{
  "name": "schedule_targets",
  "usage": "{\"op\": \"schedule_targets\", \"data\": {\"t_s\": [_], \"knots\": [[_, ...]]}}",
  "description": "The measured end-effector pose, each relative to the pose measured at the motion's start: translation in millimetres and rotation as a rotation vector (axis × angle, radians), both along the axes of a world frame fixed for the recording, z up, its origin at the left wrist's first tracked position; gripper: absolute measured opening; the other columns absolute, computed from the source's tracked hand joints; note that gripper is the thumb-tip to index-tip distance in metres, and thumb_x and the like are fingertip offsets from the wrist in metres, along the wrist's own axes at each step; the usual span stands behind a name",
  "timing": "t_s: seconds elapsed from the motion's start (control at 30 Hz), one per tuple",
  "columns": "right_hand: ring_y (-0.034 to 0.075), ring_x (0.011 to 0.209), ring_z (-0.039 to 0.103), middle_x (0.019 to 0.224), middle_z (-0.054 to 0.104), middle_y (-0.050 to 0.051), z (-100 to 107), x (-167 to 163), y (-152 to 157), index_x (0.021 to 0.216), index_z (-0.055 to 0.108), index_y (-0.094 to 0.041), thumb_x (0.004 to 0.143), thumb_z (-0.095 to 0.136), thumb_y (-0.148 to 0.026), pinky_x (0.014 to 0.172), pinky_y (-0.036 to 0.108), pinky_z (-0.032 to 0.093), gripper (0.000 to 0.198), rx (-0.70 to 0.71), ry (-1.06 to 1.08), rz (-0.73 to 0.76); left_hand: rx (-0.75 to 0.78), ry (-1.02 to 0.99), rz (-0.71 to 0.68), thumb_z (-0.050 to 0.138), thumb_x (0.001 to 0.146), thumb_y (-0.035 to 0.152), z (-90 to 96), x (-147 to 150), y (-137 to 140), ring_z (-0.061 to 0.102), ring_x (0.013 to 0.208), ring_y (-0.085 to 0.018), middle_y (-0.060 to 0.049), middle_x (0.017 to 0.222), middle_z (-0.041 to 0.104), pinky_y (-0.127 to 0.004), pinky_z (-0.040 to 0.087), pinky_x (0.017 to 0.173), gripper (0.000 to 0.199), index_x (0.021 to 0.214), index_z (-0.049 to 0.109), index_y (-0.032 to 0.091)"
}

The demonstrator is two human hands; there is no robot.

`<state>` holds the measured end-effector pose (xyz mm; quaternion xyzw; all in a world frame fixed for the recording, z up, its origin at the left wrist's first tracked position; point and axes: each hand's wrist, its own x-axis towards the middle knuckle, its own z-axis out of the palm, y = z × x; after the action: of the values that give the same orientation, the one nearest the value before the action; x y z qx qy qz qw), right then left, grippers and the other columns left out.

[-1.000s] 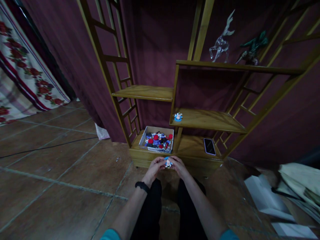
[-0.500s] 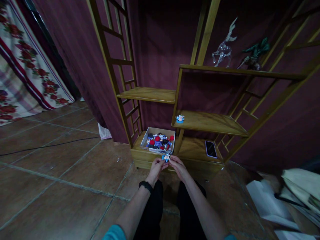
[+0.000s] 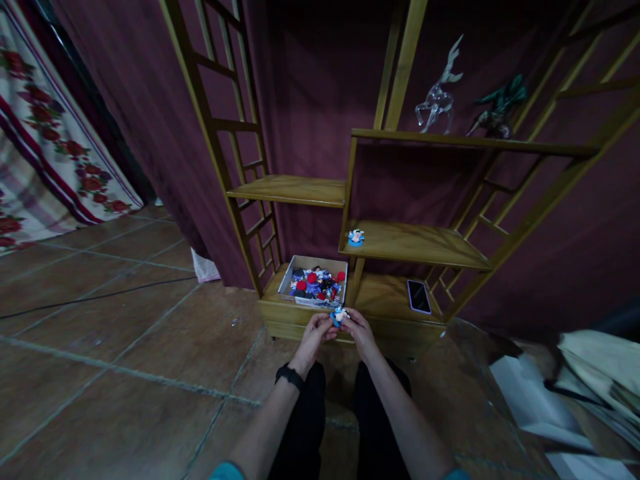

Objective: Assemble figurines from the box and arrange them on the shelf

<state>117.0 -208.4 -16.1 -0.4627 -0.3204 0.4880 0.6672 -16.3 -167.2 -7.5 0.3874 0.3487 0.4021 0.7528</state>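
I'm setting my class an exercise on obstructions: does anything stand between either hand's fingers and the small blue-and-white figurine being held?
Nothing visible does: the left hand and right hand both hold the figurine directly. The open box sits beyond them on the low shelf, not in between.

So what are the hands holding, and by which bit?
A small blue and white figurine: the left hand holds it near its blue base, the right hand at the opposite side. The exact grip is too small to tell.
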Motion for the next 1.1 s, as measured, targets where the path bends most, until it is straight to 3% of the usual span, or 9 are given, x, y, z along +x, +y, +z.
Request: {"op": "schedule_targets", "data": {"t_s": [0.13, 0.6, 1.1], "knots": [[0.021, 0.087, 0.060, 0.098, 0.067, 0.004, 1, 0, -1, 0.096, 0.064, -0.023, 0.063, 0.067, -0.039, 0.075, 0.034, 0.047, 0.037, -0.024, -0.014, 0.014, -0.053, -0.032, -0.034, 0.074, 0.062, 0.026, 2.1, -3, 1, 0.064, 0.071, -0.015, -0.006, 0.083, 0.067, -0.028, 0.049, 0.070, 0.047, 0.105, 0.058, 0.018], [0.022, 0.091, 0.060, 0.091, 0.068, 0.003, -8, 1, 2, 0.087, 0.066, -0.021, 0.058, 0.068, -0.035, 0.083, 0.037, 0.044, 0.032, -0.031, -0.010, -0.037, -0.082, -0.123, 0.006, 0.075, 0.058, 0.012, -2.5, 1, 0, 0.064, 0.078, -0.015, -0.006, 0.082, 0.067, -0.031, 0.049, 0.082, 0.033, 0.088, 0.059, 0.013], [0.019, 0.083, 0.060, 0.085, 0.068, 0.001, 0, -2, -6, 0.081, 0.065, -0.022, 0.061, 0.068, -0.034, 0.079, 0.033, 0.045, 0.023, -0.030, -0.039, -0.029, -0.115, -0.147, 0.023, 0.071, 0.062, 0.010, -8.5, 5, 0, 0.064, 0.074, -0.014, -0.006, 0.078, 0.066, -0.028, 0.052, 0.076, 0.020, 0.079, 0.060, 0.012]]}}
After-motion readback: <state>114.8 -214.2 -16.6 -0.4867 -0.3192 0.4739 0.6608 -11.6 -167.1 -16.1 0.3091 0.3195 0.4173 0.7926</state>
